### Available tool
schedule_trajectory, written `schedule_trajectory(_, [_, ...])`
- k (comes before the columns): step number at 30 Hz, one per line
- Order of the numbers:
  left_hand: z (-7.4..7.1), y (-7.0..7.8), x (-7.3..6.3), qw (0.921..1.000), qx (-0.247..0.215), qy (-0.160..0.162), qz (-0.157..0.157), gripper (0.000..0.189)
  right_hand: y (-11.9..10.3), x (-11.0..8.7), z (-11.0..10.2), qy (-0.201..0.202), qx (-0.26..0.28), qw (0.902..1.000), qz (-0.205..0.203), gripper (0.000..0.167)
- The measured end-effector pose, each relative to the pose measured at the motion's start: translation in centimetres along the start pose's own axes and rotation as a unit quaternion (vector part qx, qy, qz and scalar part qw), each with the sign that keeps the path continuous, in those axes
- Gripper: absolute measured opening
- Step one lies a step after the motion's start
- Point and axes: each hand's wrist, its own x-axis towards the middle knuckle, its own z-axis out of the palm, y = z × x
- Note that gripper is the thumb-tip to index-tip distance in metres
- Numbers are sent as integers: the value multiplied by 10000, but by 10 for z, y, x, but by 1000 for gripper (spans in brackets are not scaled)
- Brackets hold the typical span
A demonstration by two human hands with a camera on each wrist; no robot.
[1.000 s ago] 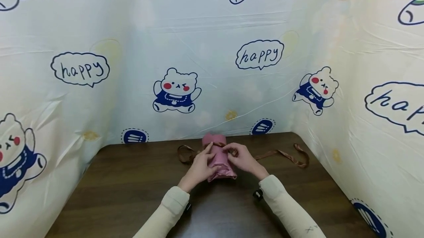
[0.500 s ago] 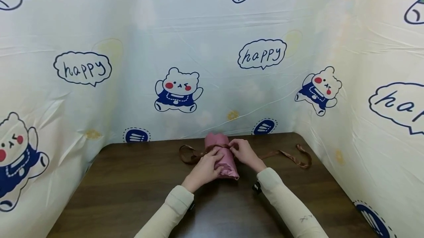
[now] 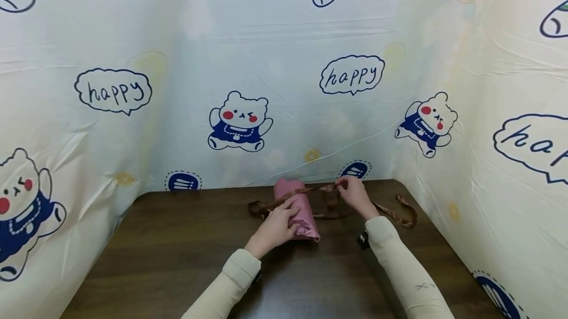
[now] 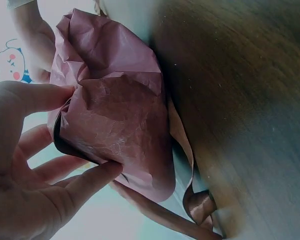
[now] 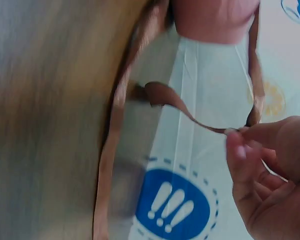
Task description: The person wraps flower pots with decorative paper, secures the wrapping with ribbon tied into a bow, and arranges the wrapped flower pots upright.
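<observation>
Your right grip (image 3: 355, 196) pinches the brown satin ribbon (image 5: 162, 93); tugging could shift the pink paper-wrapped cylinder (image 4: 120, 115) your left grip (image 3: 273, 231) holds

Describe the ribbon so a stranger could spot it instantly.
Find the dark table, then the pink package near its far edge, under the left hand. The ribbon lies across the package and stretches to the right hand, which pinches it. It's the long, thin brown strip, unlike the thick pink package.
</observation>
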Motion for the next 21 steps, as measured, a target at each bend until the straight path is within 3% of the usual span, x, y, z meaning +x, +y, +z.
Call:
schedule_trajectory(4, [0,0,-1,9999,101,100,87,49,13,-1,-15,369,-27,9985,411,13])
schedule_trajectory(7, [0,1,-1,9997,153,153,147,47,26,-3,-22,304,-125,9971,689,18])
schedule_trajectory(10, [0,1,-1,9998,130,108,95,48,37,-9,-28,-354,-306,9933,1054,34])
schedule_trajectory(12, [-1,2,-1,10000,79,53,15,49,44,-15,-31,-1021,-515,9839,1371,41])
schedule_trajectory(15, [1,1,-2,10000,50,-29,-72,51,53,-26,-33,-1824,-790,9654,1690,25])
schedule_trajectory(16, [1,2,-3,10000,50,-36,-71,51,55,-29,-34,-1960,-789,9613,1767,14])
schedule_trajectory(17, [2,2,-3,10000,45,-38,-71,51,57,-32,-33,-2026,-786,9596,1788,15])
schedule_trajectory(19, [2,2,-4,10000,57,-41,-67,51,60,-37,-33,-2019,-803,9603,1750,33])
schedule_trajectory(21, [2,2,-4,10000,58,-24,-68,51,62,-40,-32,-2041,-808,9593,1779,40])
